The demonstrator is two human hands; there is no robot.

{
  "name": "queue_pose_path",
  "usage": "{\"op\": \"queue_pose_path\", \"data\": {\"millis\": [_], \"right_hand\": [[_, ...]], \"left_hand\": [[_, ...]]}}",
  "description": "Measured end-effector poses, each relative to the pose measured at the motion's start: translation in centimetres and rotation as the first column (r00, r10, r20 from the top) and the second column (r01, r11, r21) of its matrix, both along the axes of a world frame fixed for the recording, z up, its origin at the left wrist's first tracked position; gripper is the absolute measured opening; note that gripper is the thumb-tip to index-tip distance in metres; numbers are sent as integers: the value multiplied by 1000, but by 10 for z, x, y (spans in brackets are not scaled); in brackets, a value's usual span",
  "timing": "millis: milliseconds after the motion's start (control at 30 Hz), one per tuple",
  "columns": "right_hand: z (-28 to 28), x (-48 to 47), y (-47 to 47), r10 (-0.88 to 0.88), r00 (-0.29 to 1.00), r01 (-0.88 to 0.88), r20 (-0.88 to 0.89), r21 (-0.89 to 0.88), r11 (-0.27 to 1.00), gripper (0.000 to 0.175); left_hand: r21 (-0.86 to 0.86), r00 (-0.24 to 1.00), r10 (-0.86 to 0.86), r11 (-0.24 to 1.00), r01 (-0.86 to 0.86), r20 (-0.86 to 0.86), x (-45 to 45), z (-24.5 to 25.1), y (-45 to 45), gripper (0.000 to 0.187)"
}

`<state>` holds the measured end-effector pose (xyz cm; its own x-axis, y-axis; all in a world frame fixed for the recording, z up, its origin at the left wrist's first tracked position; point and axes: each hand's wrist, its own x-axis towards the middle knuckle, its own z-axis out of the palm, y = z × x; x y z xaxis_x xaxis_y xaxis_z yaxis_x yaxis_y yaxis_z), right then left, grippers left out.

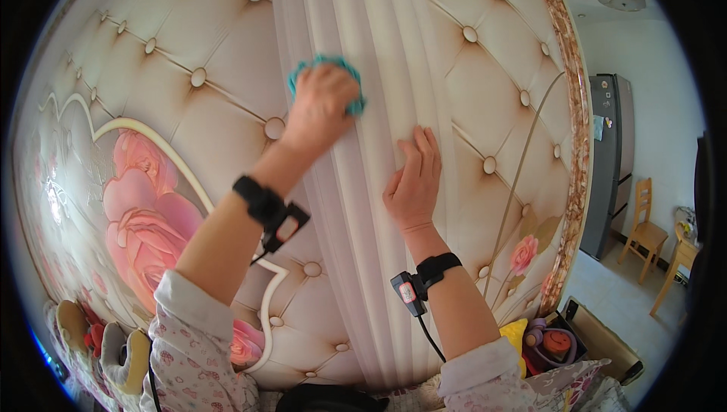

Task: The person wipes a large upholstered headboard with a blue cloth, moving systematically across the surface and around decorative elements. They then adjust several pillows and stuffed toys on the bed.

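Note:
A crumpled teal cloth point(357, 106) is bunched under my left hand point(324, 94), which presses it against the decorated wall point(227, 116). Motion blurs that hand and hides most of the cloth. Lower and to the right, my right hand point(416, 182) holds nothing; its fingers are loosely bent, with the tips at or near the wall's pale drape-like folds point(375, 185). Around both hands the wall shows buttoned padding, and a large pink rose pattern point(150, 230) lies to the left. Each wrist carries a black strap with a small device and a cable.
A marble-patterned trim point(573, 145) edges the wall at right. Beyond it are a grey refrigerator point(609, 156) and wooden chair point(644, 230). Along the bottom lie cushions point(125, 358), a yellow item point(514, 338) and an open box point(605, 341) near purple headphones point(534, 335).

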<state>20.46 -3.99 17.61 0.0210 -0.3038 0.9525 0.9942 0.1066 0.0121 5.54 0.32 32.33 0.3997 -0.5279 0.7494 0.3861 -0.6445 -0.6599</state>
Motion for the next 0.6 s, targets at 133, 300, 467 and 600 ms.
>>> {"op": "queue_pose_path", "data": {"millis": [133, 300, 467, 600], "right_hand": [[0, -1, -1, 8, 1000, -8, -10, -8, 1000, 42], [-1, 1, 2, 11, 1000, -11, 0, -2, 1000, 43], [-1, 1, 2, -17, 1000, 17, 5, -24, 1000, 43], [-2, 1, 1, -14, 1000, 14, 10, -20, 1000, 43]], "left_hand": [[84, 993, -21, 996, 31, -114, -7, -30, -4, 23], [96, 997, -55, 994, 50, 59, 11, 39, 16, 22], [136, 959, -93, 989, 58, 269, 35, 97, 16, 22], [149, 948, -101, 987, 58, 302, 40, 100, 16, 21]]}}
